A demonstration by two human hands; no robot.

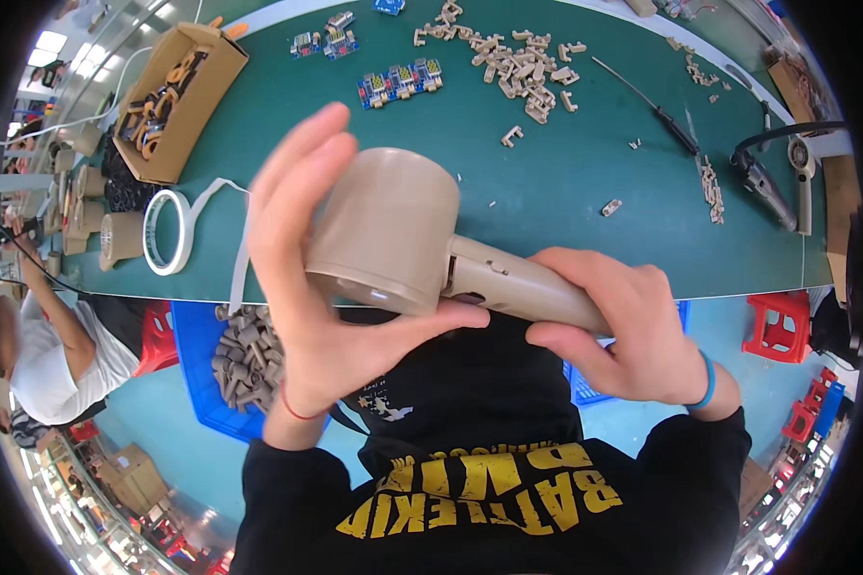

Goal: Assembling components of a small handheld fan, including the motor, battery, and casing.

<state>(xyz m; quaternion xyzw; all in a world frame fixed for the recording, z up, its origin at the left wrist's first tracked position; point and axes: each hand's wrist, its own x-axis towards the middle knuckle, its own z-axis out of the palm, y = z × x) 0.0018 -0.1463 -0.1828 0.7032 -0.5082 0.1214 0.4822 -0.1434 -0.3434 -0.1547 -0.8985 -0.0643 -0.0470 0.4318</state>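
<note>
1. Held close over the lap, above the near edge of a green worktable [566,201]: a beige handheld device body [393,230] with a drum-shaped head and a long handle.
2. Left hand [307,287] spread open against the head, fingers flat along its side, thumb pressed under the rim; not closed into a fist.
3. Right hand [623,326] wrapped around the handle, fingers curled over the top, thumb beneath, blue wristband at the wrist.
4. On the table beyond: a heap of small beige plastic parts [518,62], blue-edged circuit boards [400,81], a screwdriver [657,107], a grey power tool [767,187] at the right.
5. At left: a roll of white tape [168,230], an open cardboard box [177,101] of dark and orange parts.
6. Below the table edge: a blue bin [201,374] of grey cylindrical pieces; red stool [779,324] at right; another person seated far left.
</note>
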